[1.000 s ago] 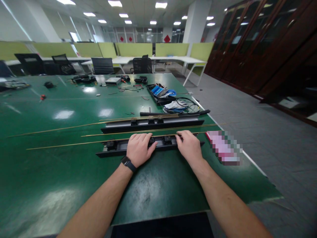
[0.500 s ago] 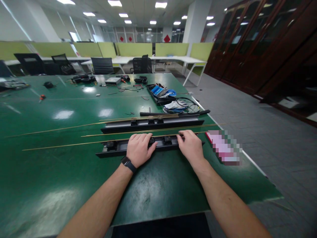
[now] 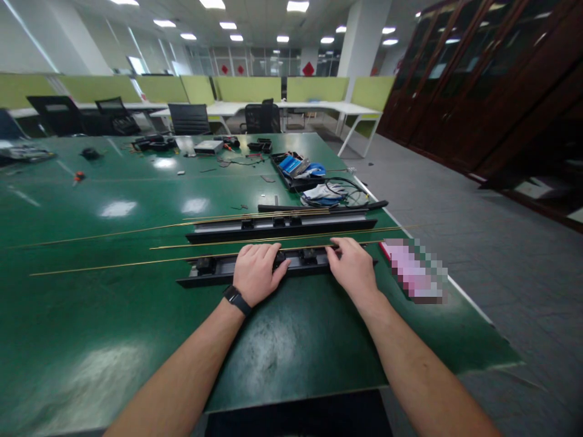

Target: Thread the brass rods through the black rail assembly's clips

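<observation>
A long black rail [image 3: 218,280] with a grey inner channel lies across the table in front of me, with black blocks [image 3: 309,256] sitting in it. My left hand [image 3: 257,270] is closed over its middle, fingers on the far edge and thumb beside a block it partly hides. Along the far edge runs a thin brass-coloured rod [image 3: 113,266], sticking out well past the rail's left end. Near the rail's right end, my right hand [image 3: 351,267] pinches at this rod with thumb and fingers; the exact contact is partly hidden.
A second black rail [image 3: 228,235] lies behind, with more thin rods [image 3: 204,244] around it. Farther back are a black tray [image 3: 291,182] of tools and white gloves [image 3: 324,194]. A pixelated pink item [image 3: 414,273] lies by the right table edge.
The near rod has slid a little to the left, its left end reaching farther out. Both hands hold nearly the same places on the rail and rod.
</observation>
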`<state>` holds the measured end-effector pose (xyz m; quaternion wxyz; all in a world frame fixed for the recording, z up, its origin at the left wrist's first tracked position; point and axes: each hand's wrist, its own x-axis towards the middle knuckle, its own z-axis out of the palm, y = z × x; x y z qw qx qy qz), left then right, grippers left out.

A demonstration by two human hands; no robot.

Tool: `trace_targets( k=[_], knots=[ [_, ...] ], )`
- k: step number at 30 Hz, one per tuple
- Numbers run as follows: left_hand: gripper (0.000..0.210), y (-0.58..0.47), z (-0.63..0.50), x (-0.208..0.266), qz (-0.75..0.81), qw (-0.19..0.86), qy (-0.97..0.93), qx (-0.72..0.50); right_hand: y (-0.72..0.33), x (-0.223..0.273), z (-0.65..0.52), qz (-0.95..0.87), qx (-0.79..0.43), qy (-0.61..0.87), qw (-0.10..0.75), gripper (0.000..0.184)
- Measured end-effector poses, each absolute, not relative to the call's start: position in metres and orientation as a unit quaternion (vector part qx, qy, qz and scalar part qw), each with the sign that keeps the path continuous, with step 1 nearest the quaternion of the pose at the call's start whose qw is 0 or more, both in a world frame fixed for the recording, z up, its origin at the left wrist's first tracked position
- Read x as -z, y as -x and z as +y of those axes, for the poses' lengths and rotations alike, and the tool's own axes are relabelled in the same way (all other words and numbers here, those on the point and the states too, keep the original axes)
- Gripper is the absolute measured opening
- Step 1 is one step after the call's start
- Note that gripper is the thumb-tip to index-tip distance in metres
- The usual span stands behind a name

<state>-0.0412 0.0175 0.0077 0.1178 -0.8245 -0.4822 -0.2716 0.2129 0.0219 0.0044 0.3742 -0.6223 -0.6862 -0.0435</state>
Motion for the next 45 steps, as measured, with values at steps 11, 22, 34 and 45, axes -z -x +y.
trace_targets(
  k=[11,22,34,45],
  knots=[
    [0.041,0.042,0.018,-0.007,-0.482,0.117,0.824,0.273,-0.204,-0.004,0.02,-0.726,0.02,0.564,0.393,0.027],
    [0.042,0.042,0.017,-0.007,-0.484,0.118,0.824,0.271,-0.205,-0.004,0.021,-0.718,0.029,0.575,0.391,0.024],
    [0.041,0.043,0.019,-0.005,-0.48,0.122,0.825,0.274,-0.208,-0.003,0.023,-0.698,0.038,0.6,0.39,0.02],
    [0.041,0.041,0.019,-0.005,-0.478,0.128,0.824,0.274,-0.211,-0.003,0.022,-0.699,0.033,0.596,0.394,0.025]
  ],
)
